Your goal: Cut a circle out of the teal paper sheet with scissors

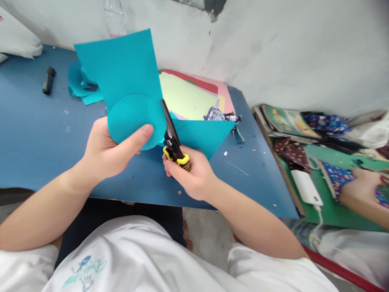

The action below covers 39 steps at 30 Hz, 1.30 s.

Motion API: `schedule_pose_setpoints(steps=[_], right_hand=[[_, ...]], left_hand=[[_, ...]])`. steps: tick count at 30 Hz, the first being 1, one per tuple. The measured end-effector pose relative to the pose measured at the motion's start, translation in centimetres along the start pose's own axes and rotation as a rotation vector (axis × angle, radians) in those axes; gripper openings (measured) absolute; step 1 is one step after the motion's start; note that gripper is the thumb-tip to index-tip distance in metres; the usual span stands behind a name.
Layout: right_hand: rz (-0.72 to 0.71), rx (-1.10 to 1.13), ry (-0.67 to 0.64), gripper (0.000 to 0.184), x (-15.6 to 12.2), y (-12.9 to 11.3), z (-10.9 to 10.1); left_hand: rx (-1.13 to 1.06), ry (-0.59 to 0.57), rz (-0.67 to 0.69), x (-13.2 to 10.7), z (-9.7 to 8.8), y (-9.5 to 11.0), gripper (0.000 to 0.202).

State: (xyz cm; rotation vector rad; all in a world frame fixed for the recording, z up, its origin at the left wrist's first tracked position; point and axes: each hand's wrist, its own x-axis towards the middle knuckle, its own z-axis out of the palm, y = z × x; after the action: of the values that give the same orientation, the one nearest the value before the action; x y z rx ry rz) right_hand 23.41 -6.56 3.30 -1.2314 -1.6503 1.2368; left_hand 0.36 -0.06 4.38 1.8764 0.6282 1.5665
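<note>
My left hand (111,152) pinches a teal sheet of paper (124,65), thumb on top, above the blue table. A circle is drawn on this sheet, and its lower edge is cut round near my thumb. In my right hand (196,172) are black scissors (172,142) with yellow-trimmed handles, blades pointing up along the circle's right side. Whether the blades are closed on the paper I cannot tell. Another teal piece (203,134) spreads out behind the scissors to the right; whether it joins the held sheet is hidden.
Coloured paper sheets (188,95) lie against the wall, with keys (238,132) at their right. Teal scraps (82,83) and a black cylindrical object (48,81) sit on the blue table (27,134). A co-worker's hand (361,188) is at the green table, near a white power bank (306,186).
</note>
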Motion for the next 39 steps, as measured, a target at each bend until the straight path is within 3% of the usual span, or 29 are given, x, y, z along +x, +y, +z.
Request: schedule_pose_setpoints(steps=[15, 21, 27, 39], right_hand=[[-0.003, 0.025, -0.018, 0.024, 0.1, -0.3, -0.1], [-0.027, 0.029, -0.012, 0.021, 0.1, -0.2, 0.0], [-0.032, 0.017, -0.008, 0.024, 0.1, 0.0, 0.0], [-0.067, 0.005, -0.003, 0.022, 0.2, 0.6, 0.0]], left_hand=[[0.025, -0.010, 0.039, -0.2, 0.0, -0.2, 0.055], [-0.017, 0.039, 0.257, 0.3, 0.7, -2.1, 0.063], [-0.078, 0.015, 0.376, 0.5, 0.4, -3.8, 0.057], [-0.049, 0.033, 0.262, 0.1, 0.6, -2.3, 0.065]])
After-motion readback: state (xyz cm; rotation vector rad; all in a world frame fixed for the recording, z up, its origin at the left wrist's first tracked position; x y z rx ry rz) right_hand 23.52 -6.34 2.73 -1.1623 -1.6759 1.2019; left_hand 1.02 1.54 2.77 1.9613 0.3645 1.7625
